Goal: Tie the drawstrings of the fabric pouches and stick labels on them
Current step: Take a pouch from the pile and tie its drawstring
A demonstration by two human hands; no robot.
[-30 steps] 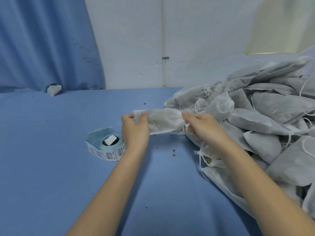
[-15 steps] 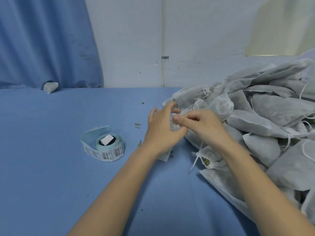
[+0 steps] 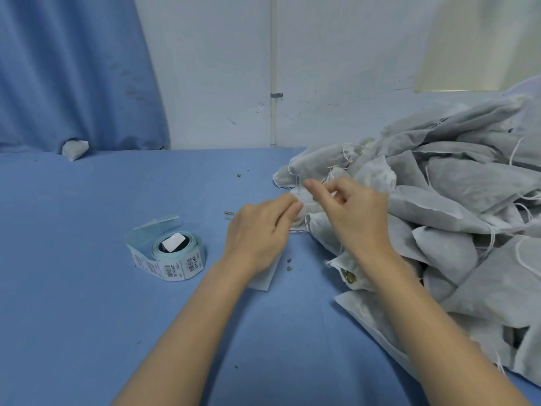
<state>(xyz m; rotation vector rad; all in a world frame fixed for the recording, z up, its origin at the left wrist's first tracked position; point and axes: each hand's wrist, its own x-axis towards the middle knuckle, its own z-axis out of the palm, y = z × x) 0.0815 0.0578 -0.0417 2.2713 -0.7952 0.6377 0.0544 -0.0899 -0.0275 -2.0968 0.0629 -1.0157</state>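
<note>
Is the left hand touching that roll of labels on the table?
Apart. In the head view the left hand sits at the pouch with bare blue table showing between it and the label roll.

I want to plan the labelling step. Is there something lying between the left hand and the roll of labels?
Nothing visible. Only bare blue table shows between the left hand and the label roll. That hand, however, is busy gripping the pouch, together with the right hand.
</note>
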